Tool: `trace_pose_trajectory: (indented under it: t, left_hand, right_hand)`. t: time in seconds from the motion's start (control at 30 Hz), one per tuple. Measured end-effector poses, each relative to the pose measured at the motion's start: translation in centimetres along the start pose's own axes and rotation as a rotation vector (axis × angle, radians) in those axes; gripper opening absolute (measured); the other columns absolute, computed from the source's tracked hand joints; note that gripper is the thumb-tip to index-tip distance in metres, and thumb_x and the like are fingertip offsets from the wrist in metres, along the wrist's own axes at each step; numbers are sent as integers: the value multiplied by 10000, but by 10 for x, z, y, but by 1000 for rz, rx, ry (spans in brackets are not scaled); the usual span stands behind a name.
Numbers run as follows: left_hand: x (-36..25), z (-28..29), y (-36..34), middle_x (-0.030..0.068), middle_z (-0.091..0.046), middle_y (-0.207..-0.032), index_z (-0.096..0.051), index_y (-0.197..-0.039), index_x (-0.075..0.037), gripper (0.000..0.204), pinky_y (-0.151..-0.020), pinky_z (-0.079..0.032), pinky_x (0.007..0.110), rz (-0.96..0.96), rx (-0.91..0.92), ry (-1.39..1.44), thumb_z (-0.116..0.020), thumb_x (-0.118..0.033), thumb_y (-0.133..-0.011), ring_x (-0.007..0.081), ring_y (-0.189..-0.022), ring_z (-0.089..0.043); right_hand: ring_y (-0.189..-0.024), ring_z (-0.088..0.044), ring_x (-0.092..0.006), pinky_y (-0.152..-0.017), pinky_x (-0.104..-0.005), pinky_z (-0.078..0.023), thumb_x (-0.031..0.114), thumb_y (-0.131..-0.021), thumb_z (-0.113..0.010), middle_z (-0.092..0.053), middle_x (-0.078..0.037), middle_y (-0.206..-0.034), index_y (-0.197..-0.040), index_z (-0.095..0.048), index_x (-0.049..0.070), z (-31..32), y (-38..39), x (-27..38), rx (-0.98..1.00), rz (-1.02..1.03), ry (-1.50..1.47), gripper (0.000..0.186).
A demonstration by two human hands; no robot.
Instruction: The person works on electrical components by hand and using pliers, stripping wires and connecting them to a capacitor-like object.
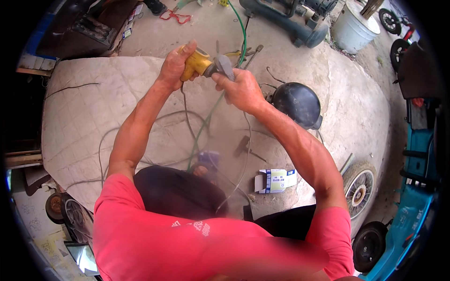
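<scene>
- My red shirt point(183, 248) bears white lettering, too small to read.
- A printed blue-and-white box point(276, 181) lies on the concrete floor point(89, 124), which opens out leftward.
- A black tank point(296, 104) sits rightward.
- My left hand point(173, 66) wraps the yellow tool point(198, 62), held out ahead; my right hand point(243, 91) clasps the grey piece point(224, 65) at its end.
</scene>
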State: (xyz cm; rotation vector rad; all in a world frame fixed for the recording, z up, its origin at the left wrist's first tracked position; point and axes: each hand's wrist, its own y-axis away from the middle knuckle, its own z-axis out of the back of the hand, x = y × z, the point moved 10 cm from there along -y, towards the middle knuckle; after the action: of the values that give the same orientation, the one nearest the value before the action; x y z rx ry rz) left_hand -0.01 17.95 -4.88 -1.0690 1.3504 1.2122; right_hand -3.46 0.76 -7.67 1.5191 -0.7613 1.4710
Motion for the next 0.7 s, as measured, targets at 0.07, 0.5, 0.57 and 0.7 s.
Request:
trace_pose_trajectory:
  t: [0.07,0.5,0.57,0.7]
  left_hand:
    - [-10,-8,0,67,-636,-744,-595,-959,-53,565,-443,-447,260,-34,69,-74,-593,-617,-944,139,-541,-590]
    - [-28,4,2,64,-648,-727,-596,-959,-74,519,-406,-442,257,-21,-80,-191,-637,-591,-930,134,-519,-605]
    - [-30,-4,9,65,-645,-728,-589,-955,-79,519,-404,-437,255,-2,-69,-220,-645,-594,-923,135,-507,-597]
    - [-19,70,-5,37,-651,-743,-634,-951,-108,511,-405,-409,243,-23,-358,49,-564,-615,-961,125,-497,-569]
  right_hand:
    - [-523,-592,-146,-535,-334,-478,350,-938,-689,-622,-53,-624,-847,-694,-17,1,1,-1,23,12,-15,378]
    - [-517,-575,-120,-510,-313,-460,348,-947,-682,-672,-49,-694,-877,-691,-14,0,0,9,-6,28,18,370]
    - [-517,-572,-121,-515,-312,-459,353,-947,-684,-677,-50,-703,-886,-698,-10,-5,3,-4,59,-6,10,368]
    - [-527,-587,-131,-534,-319,-476,356,-951,-681,-685,-60,-727,-928,-704,-1,7,10,-4,-31,14,86,358]
